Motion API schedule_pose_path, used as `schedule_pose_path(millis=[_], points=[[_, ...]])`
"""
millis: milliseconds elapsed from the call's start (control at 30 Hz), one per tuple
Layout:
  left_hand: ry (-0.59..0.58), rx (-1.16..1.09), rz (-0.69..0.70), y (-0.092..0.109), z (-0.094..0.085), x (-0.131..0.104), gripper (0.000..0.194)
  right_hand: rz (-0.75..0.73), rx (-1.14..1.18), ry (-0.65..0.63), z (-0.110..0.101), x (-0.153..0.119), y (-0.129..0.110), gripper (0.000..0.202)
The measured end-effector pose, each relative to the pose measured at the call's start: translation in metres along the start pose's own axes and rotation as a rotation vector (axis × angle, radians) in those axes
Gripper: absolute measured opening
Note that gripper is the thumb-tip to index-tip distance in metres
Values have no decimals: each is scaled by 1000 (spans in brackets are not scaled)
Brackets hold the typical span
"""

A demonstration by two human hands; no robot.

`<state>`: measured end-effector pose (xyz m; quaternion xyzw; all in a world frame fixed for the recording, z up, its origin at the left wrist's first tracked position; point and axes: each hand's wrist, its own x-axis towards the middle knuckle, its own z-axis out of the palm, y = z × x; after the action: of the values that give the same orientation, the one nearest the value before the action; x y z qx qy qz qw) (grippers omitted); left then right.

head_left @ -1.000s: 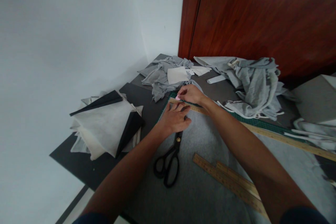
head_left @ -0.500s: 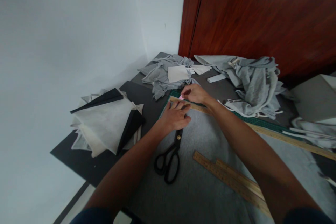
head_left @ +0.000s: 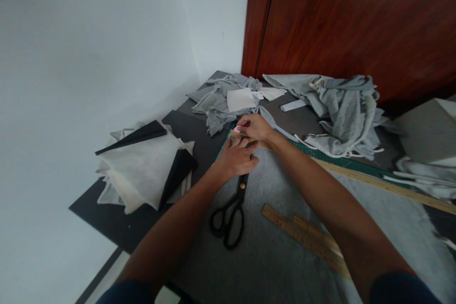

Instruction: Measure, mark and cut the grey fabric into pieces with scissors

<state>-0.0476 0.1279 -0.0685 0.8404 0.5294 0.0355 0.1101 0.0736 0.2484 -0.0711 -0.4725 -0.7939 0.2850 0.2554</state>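
Note:
My left hand (head_left: 238,157) lies flat with fingers spread, its fingertips pressing on the left end of a long wooden ruler (head_left: 351,174). The ruler runs along the far edge of the grey fabric (head_left: 274,175). Just beyond it, my right hand (head_left: 257,126) pinches a small pink piece of tailor's chalk (head_left: 237,129) at the ruler's far side. Black-handled scissors (head_left: 234,218) rest on the fabric below my left hand, their blades hidden under it. Two shorter wooden rulers (head_left: 302,237) lie nearby, partly covered by my right forearm.
A green cutting mat (head_left: 356,164) shows beyond the long ruler. Crumpled grey cloth (head_left: 228,99) and a larger cloth heap (head_left: 345,109) lie at the back. White and black fabric pieces (head_left: 142,166) are piled at left. A pale box (head_left: 427,130) stands at right.
My right hand has slid a little to the left along the ruler with the tailor's chalk, its forearm following. My left hand has stayed in place.

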Motion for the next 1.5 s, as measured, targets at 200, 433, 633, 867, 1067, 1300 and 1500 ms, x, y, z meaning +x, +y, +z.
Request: schedule_pose_path(millis=[200,433,633,867,1067,1300,1500], points=[[37,29,11,3,-2,-3,56,37,-19,-59,-43,-31,19,8],[72,50,15,6,-4,-5,53,85,-11,-5,-48,-45,20,6],[86,63,12,10,-8,-2,49,61,12,51,-36,-48,21,6],[123,111,-5,20,-13,0,43,116,-78,-3,-79,-83,51,4],[39,147,154,23,-12,20,40,108,-85,69,-77,-92,48,4],[85,171,134,35,-7,18,48,45,-21,86,-63,-89,39,7],[73,164,46,51,-10,16,46,58,-96,76,-81,-105,49,7]])
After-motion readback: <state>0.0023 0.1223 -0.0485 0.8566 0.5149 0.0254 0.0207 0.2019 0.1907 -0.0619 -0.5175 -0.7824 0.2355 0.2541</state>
